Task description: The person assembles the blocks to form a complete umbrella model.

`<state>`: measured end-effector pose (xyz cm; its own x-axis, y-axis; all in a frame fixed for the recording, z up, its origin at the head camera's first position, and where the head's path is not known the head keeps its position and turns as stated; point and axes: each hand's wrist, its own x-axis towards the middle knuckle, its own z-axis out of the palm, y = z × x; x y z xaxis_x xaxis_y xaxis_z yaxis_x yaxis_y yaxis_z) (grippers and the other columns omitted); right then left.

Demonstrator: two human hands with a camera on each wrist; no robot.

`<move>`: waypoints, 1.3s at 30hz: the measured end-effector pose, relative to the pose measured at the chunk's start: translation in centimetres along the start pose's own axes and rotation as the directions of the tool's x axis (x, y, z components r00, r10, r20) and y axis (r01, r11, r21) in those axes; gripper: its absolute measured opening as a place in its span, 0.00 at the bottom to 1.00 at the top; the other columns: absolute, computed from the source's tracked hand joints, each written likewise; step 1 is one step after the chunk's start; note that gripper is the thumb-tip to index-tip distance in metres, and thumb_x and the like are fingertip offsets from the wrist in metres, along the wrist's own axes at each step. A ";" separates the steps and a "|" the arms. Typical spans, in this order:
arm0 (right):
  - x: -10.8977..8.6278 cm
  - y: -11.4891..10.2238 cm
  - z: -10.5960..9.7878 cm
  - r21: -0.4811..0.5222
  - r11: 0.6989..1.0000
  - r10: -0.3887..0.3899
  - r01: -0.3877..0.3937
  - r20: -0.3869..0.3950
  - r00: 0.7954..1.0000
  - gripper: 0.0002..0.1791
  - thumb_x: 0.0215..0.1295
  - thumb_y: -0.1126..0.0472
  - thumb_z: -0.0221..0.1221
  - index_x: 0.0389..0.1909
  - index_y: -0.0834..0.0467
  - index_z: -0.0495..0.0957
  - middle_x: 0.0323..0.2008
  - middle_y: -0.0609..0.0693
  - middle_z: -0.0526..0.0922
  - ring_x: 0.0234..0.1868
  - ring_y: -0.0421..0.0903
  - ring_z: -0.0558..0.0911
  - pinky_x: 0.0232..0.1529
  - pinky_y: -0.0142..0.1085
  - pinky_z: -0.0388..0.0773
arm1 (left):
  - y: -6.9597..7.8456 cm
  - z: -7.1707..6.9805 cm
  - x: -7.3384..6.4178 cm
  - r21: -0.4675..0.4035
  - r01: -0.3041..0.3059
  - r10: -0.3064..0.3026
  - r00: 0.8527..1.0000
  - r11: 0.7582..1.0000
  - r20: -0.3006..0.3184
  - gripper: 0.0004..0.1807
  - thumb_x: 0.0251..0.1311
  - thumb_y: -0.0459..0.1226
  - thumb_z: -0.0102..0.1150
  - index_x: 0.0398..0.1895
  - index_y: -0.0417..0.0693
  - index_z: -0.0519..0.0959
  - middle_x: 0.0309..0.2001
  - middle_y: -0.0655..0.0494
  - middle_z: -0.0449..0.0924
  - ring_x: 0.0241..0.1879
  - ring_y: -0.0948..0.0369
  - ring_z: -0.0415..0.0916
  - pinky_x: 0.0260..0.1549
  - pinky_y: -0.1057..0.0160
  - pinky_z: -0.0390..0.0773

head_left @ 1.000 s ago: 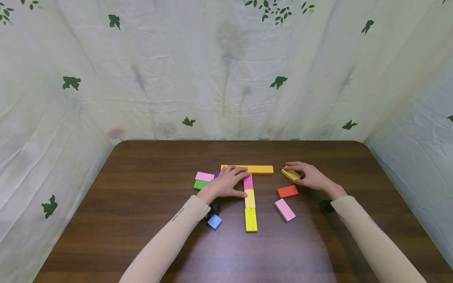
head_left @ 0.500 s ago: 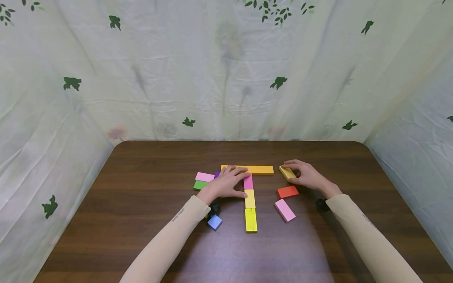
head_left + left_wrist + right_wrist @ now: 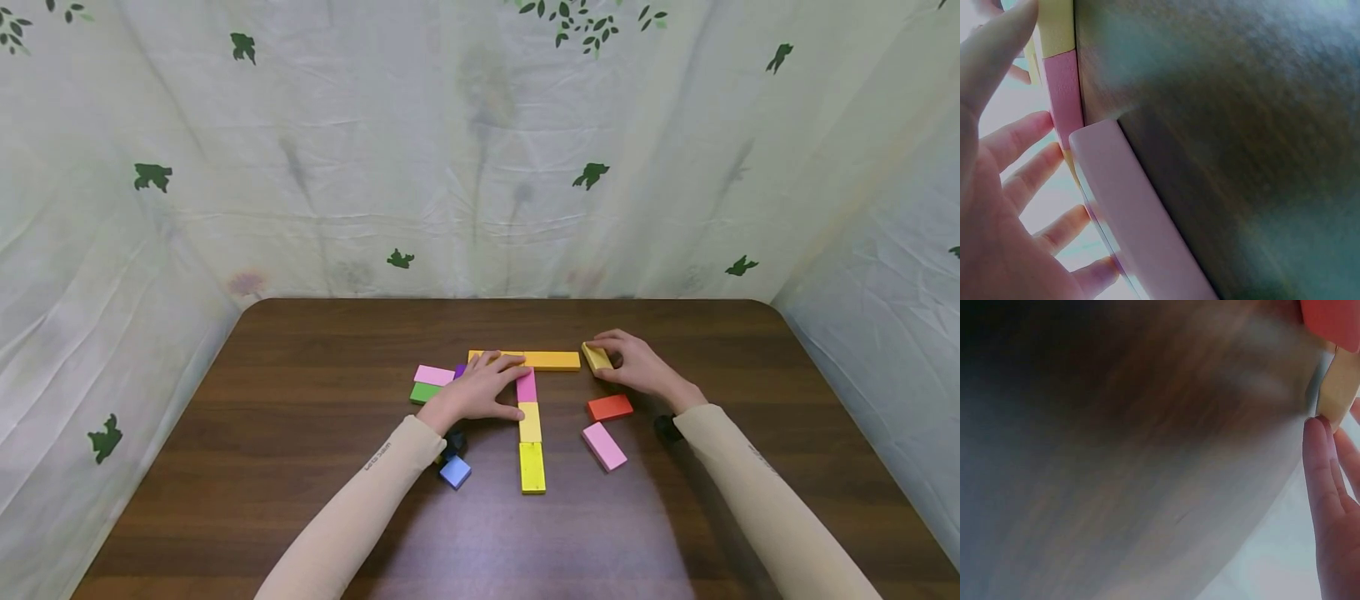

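My right hand (image 3: 637, 367) pinches a pale yellow block (image 3: 597, 358) between thumb and fingers, at the right end of a row of orange blocks (image 3: 551, 361). In the right wrist view that block (image 3: 1338, 390) sits at the fingertips, by a red block (image 3: 1334, 322). Spread fingers of my left hand (image 3: 480, 392) rest over the row and the column below it: a magenta block (image 3: 527, 386), a yellow block (image 3: 529, 422) and a brighter yellow block (image 3: 532, 468). The left wrist view shows a light pink block (image 3: 1129, 206) beside those fingers.
Right of the column lie a red block (image 3: 610, 407) and a pink block (image 3: 604, 447). Left of it are a pink block (image 3: 434, 375), a green block (image 3: 425, 392), a partly hidden purple block (image 3: 459, 370) and a blue block (image 3: 455, 472). A patterned curtain (image 3: 480, 167) hangs behind the brown table (image 3: 337, 333).
My right hand has moved left with the pale yellow block, bringing it to the right end of the orange row and turning it slightly. The left hand has kept its place.
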<state>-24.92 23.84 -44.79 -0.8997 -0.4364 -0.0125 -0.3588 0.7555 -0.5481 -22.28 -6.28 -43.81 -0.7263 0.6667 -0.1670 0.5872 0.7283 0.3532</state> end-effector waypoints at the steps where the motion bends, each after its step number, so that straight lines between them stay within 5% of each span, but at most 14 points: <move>1: 0.1 -0.1 0.0 0.002 1.000 0.008 -0.008 -0.001 1.000 0.27 0.60 0.59 0.63 0.61 0.63 0.73 0.59 0.62 0.70 0.52 0.58 0.74 0.48 0.50 0.76 | 0.0 0.0 0.0 0.000 -0.001 0.001 1.000 1.000 0.001 0.42 0.56 0.57 0.62 0.72 0.55 0.61 0.72 0.55 0.55 0.71 0.45 0.44 0.66 0.40 0.44; 39: 2.0 -0.7 0.6 -0.034 0.999 0.006 -0.006 -0.002 1.000 0.27 0.61 0.60 0.64 0.61 0.64 0.73 0.59 0.64 0.69 0.48 0.57 0.75 0.50 0.50 0.75 | -0.2 0.0 0.1 -0.014 -0.008 0.008 1.000 1.000 -0.003 0.42 0.56 0.57 0.62 0.72 0.55 0.62 0.72 0.55 0.56 0.71 0.44 0.44 0.66 0.40 0.43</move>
<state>-26.31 22.15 -44.95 -0.9023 -0.4310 -0.0144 -0.3616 0.7744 -0.5191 -22.44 -6.38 -43.92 -0.7227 0.6721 -0.1612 0.5882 0.7205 0.3672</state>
